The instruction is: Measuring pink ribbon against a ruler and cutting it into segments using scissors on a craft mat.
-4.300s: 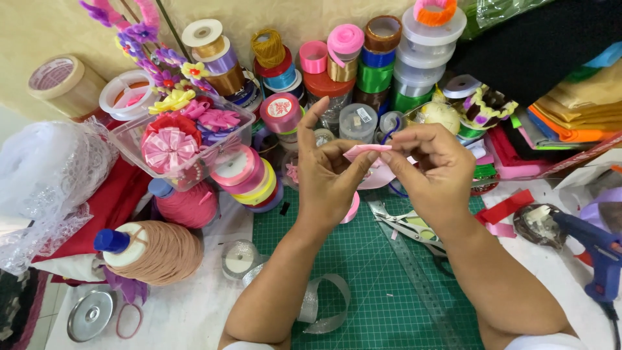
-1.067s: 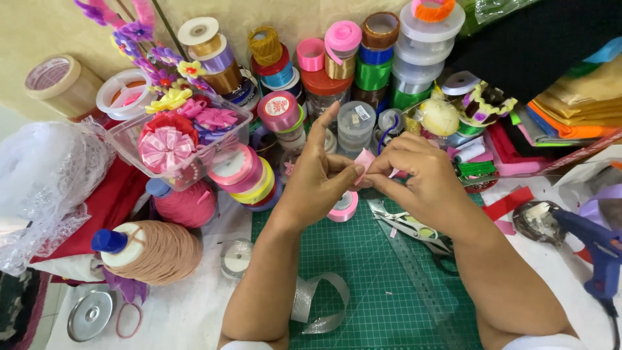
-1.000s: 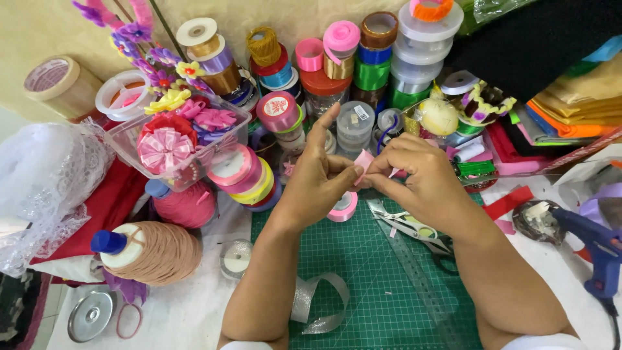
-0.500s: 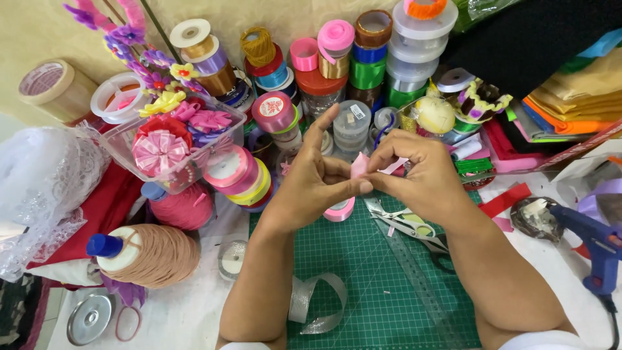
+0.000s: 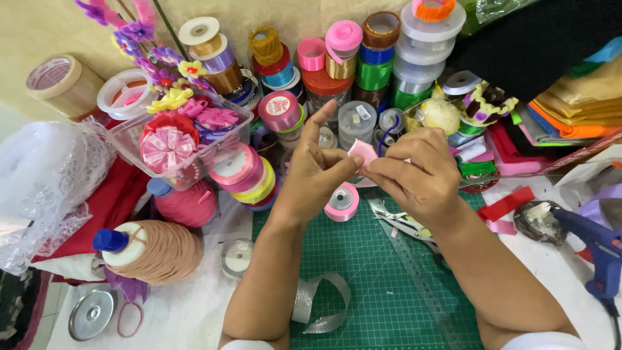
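While both hands meet above the green gridded cutting mat (image 5: 363, 279), left hand (image 5: 314, 185) and right hand (image 5: 414, 178) pinch a small folded pink satin ribbon piece (image 5: 361, 151) (light, limp, probably slippery), best held at its fold

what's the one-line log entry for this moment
left hand: pinching pink ribbon piece | right hand: pinching same piece | below: pink ribbon roll on green cutting mat

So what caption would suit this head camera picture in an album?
Both hands, left hand and right hand, fold a pink ribbon piece above a green cutting mat.
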